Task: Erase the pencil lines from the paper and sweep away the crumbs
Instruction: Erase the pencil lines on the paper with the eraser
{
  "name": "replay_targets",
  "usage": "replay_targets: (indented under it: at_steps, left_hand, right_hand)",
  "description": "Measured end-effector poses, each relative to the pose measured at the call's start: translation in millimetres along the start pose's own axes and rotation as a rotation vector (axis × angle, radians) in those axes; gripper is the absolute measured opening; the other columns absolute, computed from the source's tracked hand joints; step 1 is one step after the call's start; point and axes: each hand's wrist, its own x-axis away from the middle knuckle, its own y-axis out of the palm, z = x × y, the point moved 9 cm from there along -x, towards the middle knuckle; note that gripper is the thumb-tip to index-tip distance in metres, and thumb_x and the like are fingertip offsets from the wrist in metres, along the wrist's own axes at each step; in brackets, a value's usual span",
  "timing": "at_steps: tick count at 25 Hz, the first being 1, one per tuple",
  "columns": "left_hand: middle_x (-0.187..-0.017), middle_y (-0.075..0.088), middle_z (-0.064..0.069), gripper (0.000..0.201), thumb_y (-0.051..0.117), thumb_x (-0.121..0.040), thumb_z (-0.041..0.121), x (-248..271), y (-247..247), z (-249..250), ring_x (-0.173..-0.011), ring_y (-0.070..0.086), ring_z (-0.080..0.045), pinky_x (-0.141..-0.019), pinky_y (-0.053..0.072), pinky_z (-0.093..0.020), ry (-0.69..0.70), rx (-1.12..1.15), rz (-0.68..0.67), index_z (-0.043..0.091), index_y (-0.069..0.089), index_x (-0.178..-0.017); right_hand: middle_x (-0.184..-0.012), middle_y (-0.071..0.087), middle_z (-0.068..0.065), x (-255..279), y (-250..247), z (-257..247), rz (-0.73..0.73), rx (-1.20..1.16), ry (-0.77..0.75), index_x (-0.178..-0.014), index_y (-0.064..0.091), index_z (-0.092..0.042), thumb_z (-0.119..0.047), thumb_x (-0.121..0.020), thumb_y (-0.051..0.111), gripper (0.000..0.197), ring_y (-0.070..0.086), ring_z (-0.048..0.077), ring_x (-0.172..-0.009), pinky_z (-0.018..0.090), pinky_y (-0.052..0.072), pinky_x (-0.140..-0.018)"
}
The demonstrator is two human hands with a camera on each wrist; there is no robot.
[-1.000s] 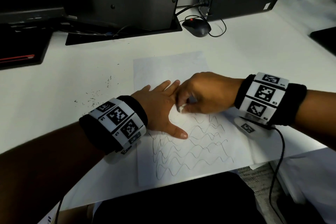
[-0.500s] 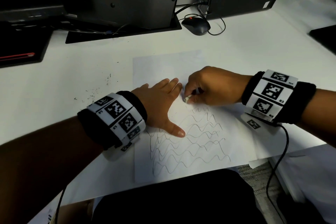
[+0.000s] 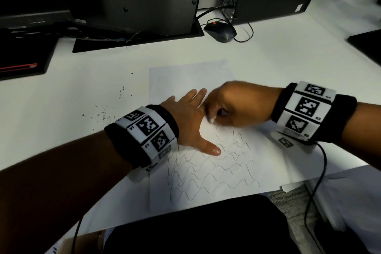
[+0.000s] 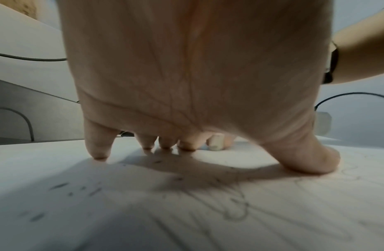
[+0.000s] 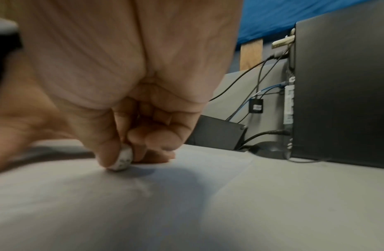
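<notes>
- Roughly midway, judging from the head view: the paper lies on the table, and its stretch beyond the fingers looks rubbed clean, while several rows of wavy pencil lines remain on the near side of them. The left hand lies flat with fingers spread, pinning the sheet. The right hand is clenched round a small white eraser, whose tip sits at the top row of lines, just beside the left index finger. Dark crumbs lie scattered on the table, outward of the left little finger — not yet swept.
- From the left wrist, the left hand has its fingertips and thumb pressed down on the paper. More crumbs lie on the wrist side of the fingertips, pencil lines below the thumb, and the eraser shows just past the index fingertip.
- From the right wrist, the right hand pinches the eraser between thumb and curled fingers, its grey-smudged end touching the paper. No lines show here — my guess is this patch is done.
- Left to do, as I judge it: the lower rows, then the sweeping.
</notes>
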Motion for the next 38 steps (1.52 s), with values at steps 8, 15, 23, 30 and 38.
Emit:
replay_targets:
  at_steps: [8, 15, 23, 30, 38]
  left_hand:
    - [-0.161, -0.029, 0.003, 0.129, 0.048, -0.061, 0.093, -4, 2, -3, -0.150, -0.020, -0.017, -0.120, 0.004, -0.054, -0.015, -0.017, 0.002, 0.032, -0.014, -0.157]
    - [-0.160, -0.031, 0.005, 0.133, 0.049, -0.060, 0.094, -3, 3, -5, -0.150, -0.022, -0.016, -0.120, 0.002, -0.054, -0.015, -0.014, -0.012, 0.029, -0.017, -0.156]
    - [-0.162, -0.028, 0.002, 0.136, 0.051, -0.062, 0.092, -2, 1, -3, -0.151, -0.019, -0.017, -0.121, 0.004, -0.054, -0.006, -0.022, 0.006, 0.024, -0.020, -0.155]
    - [-0.165, -0.017, -0.001, 0.123, 0.056, -0.068, 0.085, -11, -9, 15, -0.152, -0.011, -0.016, -0.123, 0.008, -0.049, 0.063, 0.044, 0.088, 0.023, 0.002, -0.159]
    - [-0.164, -0.023, -0.001, 0.120, 0.052, -0.066, 0.089, -14, -4, 15, -0.152, -0.015, -0.017, -0.123, 0.005, -0.048, 0.055, 0.005, 0.049, 0.029, 0.004, -0.159]
  right_hand:
    - [-0.087, 0.069, -0.010, 7, -2, 4, 0.026, -0.070, 0.018, -0.091, 0.075, -0.022, -0.022, -0.084, 0.068, 0.011, 0.060, 0.005, -0.074, 0.025, 0.049, -0.071]
    - [-0.086, 0.067, -0.008, 10, 0, 3, 0.005, -0.068, 0.013, -0.092, 0.075, -0.020, -0.020, -0.082, 0.069, 0.012, 0.056, 0.005, -0.070, 0.022, 0.045, -0.068]
    - [-0.087, 0.064, -0.004, 13, -3, 7, 0.038, -0.054, -0.001, -0.093, 0.074, -0.018, -0.016, -0.088, 0.065, 0.011, 0.057, 0.010, -0.075, 0.019, 0.041, -0.067]
    - [-0.082, 0.058, -0.016, 15, -7, 21, 0.128, -0.056, 0.064, -0.092, 0.076, -0.018, -0.018, -0.084, 0.072, 0.009, 0.050, -0.009, -0.066, 0.002, 0.032, -0.061]
    - [-0.083, 0.063, -0.014, 20, 0, 10, 0.054, -0.077, -0.010, -0.089, 0.075, -0.020, -0.021, -0.084, 0.069, 0.007, 0.057, 0.004, -0.072, 0.012, 0.041, -0.064]
